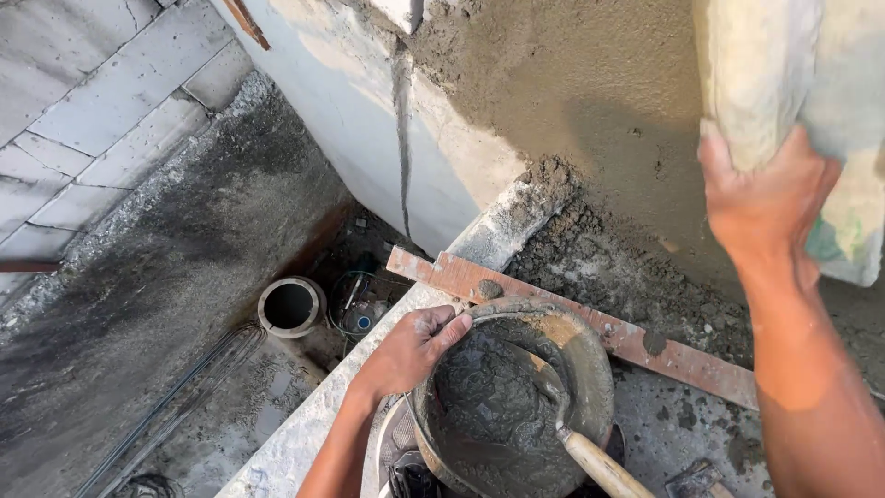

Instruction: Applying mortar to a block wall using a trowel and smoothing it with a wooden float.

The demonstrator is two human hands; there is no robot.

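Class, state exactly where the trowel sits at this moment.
In the head view, the trowel stands in the wet mortar inside the bucket, lower centre, its wooden handle pointing down-right; the left hand grips the bucket's rim.

- One head-worn camera, looking steeply down from above the hands, close over the mortar bucket (516, 397).
- Faces the plastered wall (590, 101) ahead.

Round pan (590, 355) full of wet grey mortar; pale float (784, 83) against wall

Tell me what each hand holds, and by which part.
Left hand grips the mortar bucket by its rim. Right hand holds the plastering float by its lower end, against the wall.
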